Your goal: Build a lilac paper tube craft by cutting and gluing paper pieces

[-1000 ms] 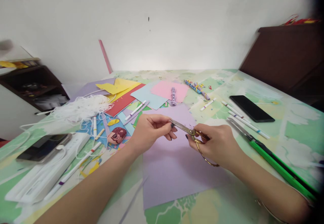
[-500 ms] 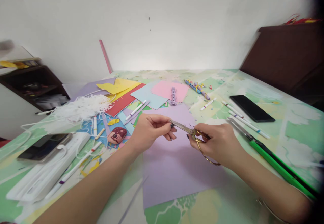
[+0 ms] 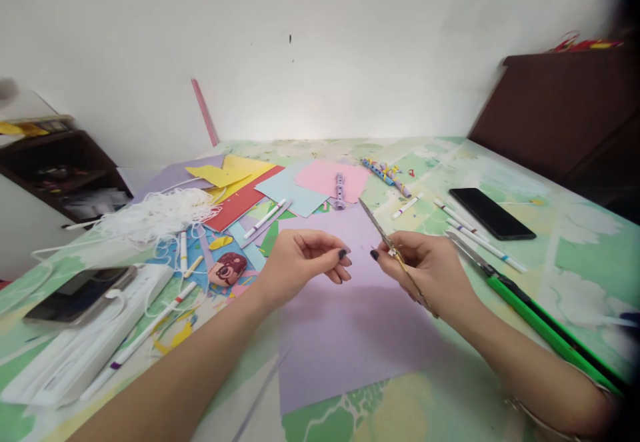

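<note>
My left hand (image 3: 306, 261) is over the lilac paper sheet (image 3: 340, 355), its thumb and forefinger pinched together. Whatever is between those fingertips is too small to make out. To the right, my right hand (image 3: 434, 270) grips a pair of gold-handled scissors (image 3: 381, 229). The blades look closed and point up and away to the left, apart from my left hand. Beyond the sheet stands a small lilac paper tube with dark spots (image 3: 340, 192). A blue and a purple tube wound with yellow (image 3: 384, 175) lie further back.
At left are a tangle of white string (image 3: 160, 215), a power strip (image 3: 120, 315), a phone (image 3: 75, 292) and a patterned red-brown case (image 3: 227, 270). Coloured paper (image 3: 245, 199) spreads behind. A black phone (image 3: 493, 214), markers (image 3: 485, 245) and a green cutter knife (image 3: 540, 322) lie at right.
The scissors have come away from my left fingertips and swung upright in my right hand, their blades now pointing away. My left hand stays pinched in nearly the same place.
</note>
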`<state>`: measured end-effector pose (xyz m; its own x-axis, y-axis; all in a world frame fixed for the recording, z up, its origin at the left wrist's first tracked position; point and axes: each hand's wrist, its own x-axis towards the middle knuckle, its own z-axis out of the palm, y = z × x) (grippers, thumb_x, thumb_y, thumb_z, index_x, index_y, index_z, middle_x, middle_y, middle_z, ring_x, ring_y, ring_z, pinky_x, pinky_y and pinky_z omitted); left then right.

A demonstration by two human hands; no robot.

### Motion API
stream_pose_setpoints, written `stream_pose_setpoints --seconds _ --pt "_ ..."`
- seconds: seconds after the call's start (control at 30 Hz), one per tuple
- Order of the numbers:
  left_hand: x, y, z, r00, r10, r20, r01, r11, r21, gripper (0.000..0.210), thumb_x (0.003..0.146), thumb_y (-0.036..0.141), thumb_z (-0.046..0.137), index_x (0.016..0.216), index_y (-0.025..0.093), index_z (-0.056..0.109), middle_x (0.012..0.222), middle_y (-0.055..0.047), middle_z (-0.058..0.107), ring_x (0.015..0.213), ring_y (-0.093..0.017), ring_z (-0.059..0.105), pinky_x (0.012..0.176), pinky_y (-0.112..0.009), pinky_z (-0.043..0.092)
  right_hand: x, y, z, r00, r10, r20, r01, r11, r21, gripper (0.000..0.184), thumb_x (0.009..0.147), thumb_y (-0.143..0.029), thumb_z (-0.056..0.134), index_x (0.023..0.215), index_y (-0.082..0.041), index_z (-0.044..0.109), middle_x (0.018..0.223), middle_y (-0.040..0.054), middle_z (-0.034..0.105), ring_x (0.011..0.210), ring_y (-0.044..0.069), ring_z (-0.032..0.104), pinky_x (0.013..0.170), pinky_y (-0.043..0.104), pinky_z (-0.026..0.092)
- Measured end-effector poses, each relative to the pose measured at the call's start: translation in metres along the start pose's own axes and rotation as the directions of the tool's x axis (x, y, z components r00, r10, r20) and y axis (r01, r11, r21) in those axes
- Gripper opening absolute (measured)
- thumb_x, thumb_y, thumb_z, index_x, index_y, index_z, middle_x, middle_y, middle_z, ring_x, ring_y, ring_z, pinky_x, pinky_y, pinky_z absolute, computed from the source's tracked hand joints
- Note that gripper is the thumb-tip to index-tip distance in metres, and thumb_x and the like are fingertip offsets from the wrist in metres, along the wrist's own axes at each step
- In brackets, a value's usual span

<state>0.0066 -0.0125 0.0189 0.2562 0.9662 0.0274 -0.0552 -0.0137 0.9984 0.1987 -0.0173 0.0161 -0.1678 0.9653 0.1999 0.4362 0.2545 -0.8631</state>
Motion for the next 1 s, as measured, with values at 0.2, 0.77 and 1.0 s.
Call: stream_pose_setpoints --seconds 0.2,0.77,1.0 --pt "-0.002 -0.007 0.007 0.987 -0.053 0.148 0.044 0.997 0.067 0.012 0.073 0.021 0.065 0.078 0.010 0.067 0.061 -0.005 0.068 0.053 -0.014 0.065 0.054 -0.024 0.055 -0.006 0.000 0.010 0.984 0.082 0.156 -0.112 0.975 0.194 0.012 0.070 -0.026 0.061 0.079 -0.018 0.058 0.042 -0.0093 0.043 0.030 0.005 0.031 0.032 0.018 0.025" --pt "-0.004 -0.013 0.017 0.990 -0.036 0.135 0.025 0.996 0.085 0.018 0.072 0.026 0.068 0.079 0.010 0.064 0.060 -0.005 0.066 0.055 -0.015 0.065 0.054 -0.024 0.054 -0.006 -0.001 0.016 0.956 0.198 0.215 -0.275 0.858 0.435 0.013 0.066 -0.025 0.062 0.072 -0.018 0.053 0.039 -0.0101 0.041 0.029 0.004 0.030 0.029 0.016 0.023" --pt "-0.005 -0.019 0.022 0.998 0.009 0.055 -0.007 0.999 -0.049 0.019 0.071 0.028 0.070 0.078 0.011 0.064 0.063 -0.004 0.066 0.055 -0.015 0.066 0.051 -0.024 0.055 -0.010 -0.002 0.021 0.964 0.206 0.168 -0.265 0.785 0.560 0.014 0.069 -0.028 0.059 0.074 -0.018 0.051 0.036 -0.0109 0.038 0.027 0.004 0.027 0.028 0.016 0.022"
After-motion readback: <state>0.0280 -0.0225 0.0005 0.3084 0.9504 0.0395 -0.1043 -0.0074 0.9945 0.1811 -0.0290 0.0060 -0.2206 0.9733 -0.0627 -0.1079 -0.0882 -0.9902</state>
